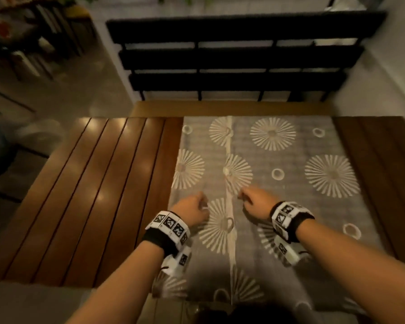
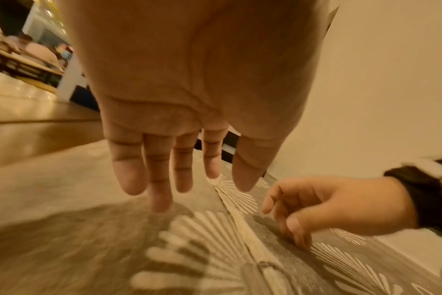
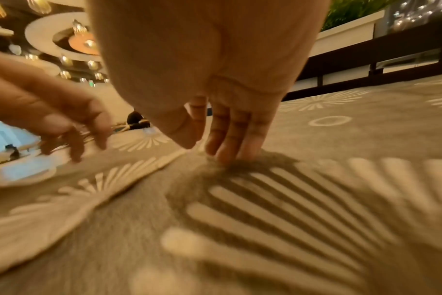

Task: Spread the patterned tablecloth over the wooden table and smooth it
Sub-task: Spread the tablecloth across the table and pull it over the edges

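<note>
The grey tablecloth (image 1: 290, 160) with white sunburst patterns lies on the slatted wooden table (image 1: 98, 188) and covers its middle and right part. A pale fold edge (image 1: 229, 146) runs down the cloth from back to front. My left hand (image 1: 194, 206) is just left of this edge; the left wrist view shows the left hand (image 2: 164, 175) hovering above the cloth (image 2: 83, 239) with straight fingers, holding nothing. My right hand (image 1: 253, 199) is just right of the edge. Its fingertips (image 3: 225, 153) touch the cloth (image 3: 303, 199), and the thumb stays apart from them.
Bare wood slats (image 1: 56, 230) show left of the cloth, and a narrower bare strip (image 1: 384, 164) shows on the right. A black slatted railing (image 1: 232, 59) stands behind the table's far edge. Shelves with clutter (image 1: 28, 43) stand far left across the floor.
</note>
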